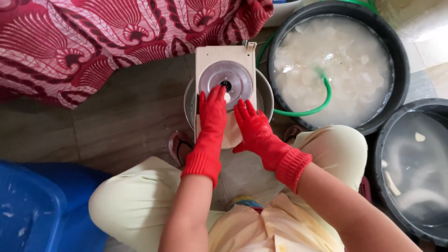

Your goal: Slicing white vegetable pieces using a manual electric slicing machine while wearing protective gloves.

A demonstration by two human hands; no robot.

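Observation:
Both my hands wear red rubber gloves. My left hand (211,116) presses flat on a pale round piece (232,132) lying on a cream slicer board (225,58) with a round metal disc (232,77). My right hand (252,126) rests beside it on the same piece, fingers spread toward the disc. The board lies across a metal bowl (266,93) on the floor between my knees.
A large black tub (396,56) of milky water with white pieces and a green hose (322,105) stands at upper right. A second dark tub (387,140) is at right. A blue plastic crate (37,210) sits lower left, red patterned cloth (93,37) upper left.

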